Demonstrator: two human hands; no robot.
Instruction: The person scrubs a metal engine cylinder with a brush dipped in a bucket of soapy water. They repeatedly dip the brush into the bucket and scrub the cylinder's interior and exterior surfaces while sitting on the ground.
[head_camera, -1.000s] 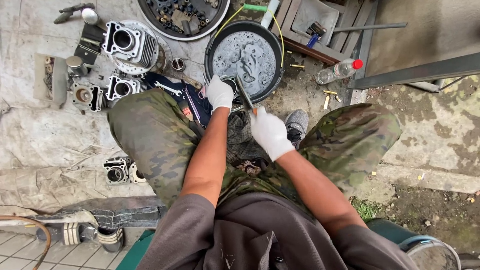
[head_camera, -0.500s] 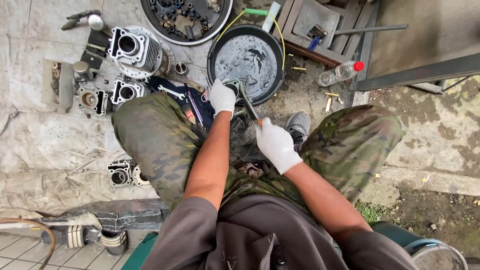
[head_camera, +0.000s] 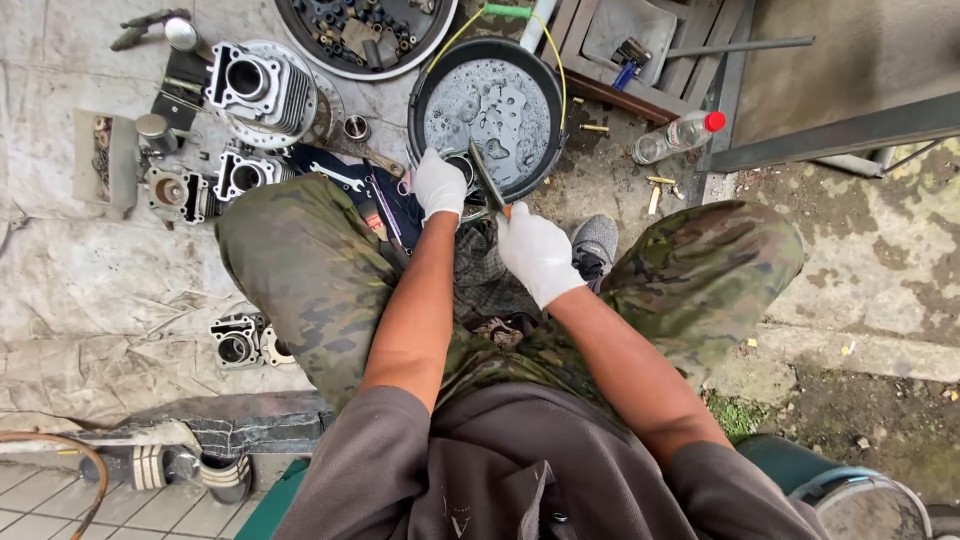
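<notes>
A person sits low over a ground sheet (head_camera: 90, 270) spread on the concrete, knees wide in camouflage trousers (head_camera: 300, 270), so that the work falls between the legs and straight under the eyes.

At the far edge of the sheet, just past the knees, stands a round black basin (head_camera: 425, 85) of grey, scummy liquid, close enough that both hands reach its near rim without leaning. Beyond it a second round tray (head_camera: 365, 30) holds small dark parts, kept together rather than loose on the ground.

Finned engine cylinders (head_camera: 255, 85) and smaller castings (head_camera: 235, 175) lie in a cluster along the sheet's left side, openings up, with another block (head_camera: 235, 345) nearer the person's left knee. Spanners (head_camera: 335, 178) rest beside the left thigh, within easy grasp.

The left hand (head_camera: 438, 185), in a white glove, curls its fingers closed around a small round metal part (head_camera: 463, 170) held at the basin's near rim, steadying it over the liquid so drips fall back in. The right hand (head_camera: 538, 252), also gloved, is fisted around the handle of a flat scraper blade (head_camera: 487, 175), which slants up across the part.

A clear plastic bottle (head_camera: 680, 135) with a red cap lies right of the basin.
</notes>
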